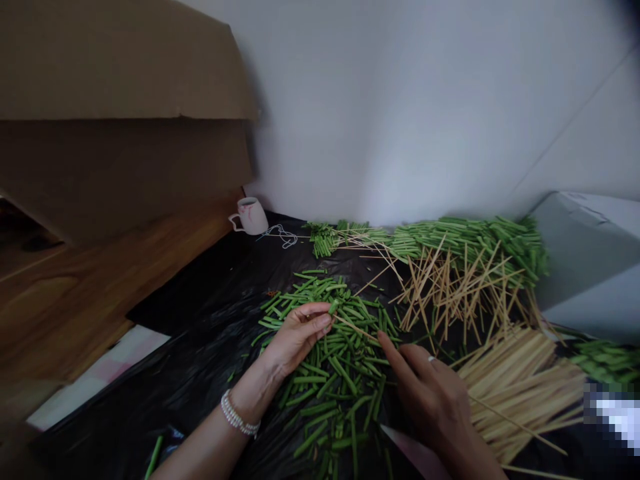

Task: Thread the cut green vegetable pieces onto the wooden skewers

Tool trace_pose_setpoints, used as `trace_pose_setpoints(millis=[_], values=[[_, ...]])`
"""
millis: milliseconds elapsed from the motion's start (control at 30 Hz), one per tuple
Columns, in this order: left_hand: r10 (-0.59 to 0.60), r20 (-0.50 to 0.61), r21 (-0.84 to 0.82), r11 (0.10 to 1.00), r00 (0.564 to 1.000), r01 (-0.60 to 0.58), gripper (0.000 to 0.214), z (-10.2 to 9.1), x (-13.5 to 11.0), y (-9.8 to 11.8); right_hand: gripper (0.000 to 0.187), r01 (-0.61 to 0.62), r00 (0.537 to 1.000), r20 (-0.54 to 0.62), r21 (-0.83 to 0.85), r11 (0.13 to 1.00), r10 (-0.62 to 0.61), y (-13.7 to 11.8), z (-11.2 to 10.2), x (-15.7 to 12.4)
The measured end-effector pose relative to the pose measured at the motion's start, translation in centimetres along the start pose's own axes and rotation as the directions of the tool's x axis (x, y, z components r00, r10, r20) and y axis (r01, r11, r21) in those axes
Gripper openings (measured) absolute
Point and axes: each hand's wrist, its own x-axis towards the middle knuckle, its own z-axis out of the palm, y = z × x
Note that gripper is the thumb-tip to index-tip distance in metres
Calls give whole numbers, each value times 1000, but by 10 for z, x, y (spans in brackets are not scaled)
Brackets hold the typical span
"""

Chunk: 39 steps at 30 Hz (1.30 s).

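My left hand [300,333], with a beaded bracelet at the wrist, pinches a short green bean piece [334,306] between thumb and fingertips. A thin wooden skewer [356,327] runs from that piece to my right hand [433,393]. My right fingers are closed on the skewer's other end, and a ring shows on one of them. Whether the skewer's tip has gone through the bean is too small to tell. Beneath both hands lies a loose heap of cut green beans [345,373] on black plastic sheeting [210,373].
Skewered green beans [465,240] are piled along the wall, their sticks pointing toward me. Bare skewers [515,387] lie in a bundle at right. A white mug [251,217] stands at the back left beside tangled string [283,235]. A cardboard box [125,100] looms left.
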Motion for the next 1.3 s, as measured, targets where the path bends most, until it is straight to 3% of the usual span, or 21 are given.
trace_pose_setpoints(millis=[300,533,1300], values=[[-27,-28,19,999,999,28,20,-2,0,1,57,-13,999,31,-32,999,14,-3,4,-2],[-35,-43,14,999,998,36,25,-2,0,-1,46,-7,1000,-14,-59,998,7,-5,7,-4],[-129,-54,33,991,990,131,31,3,-3,-5,36,-31,999,8,80,996,31,-17,10,-3]])
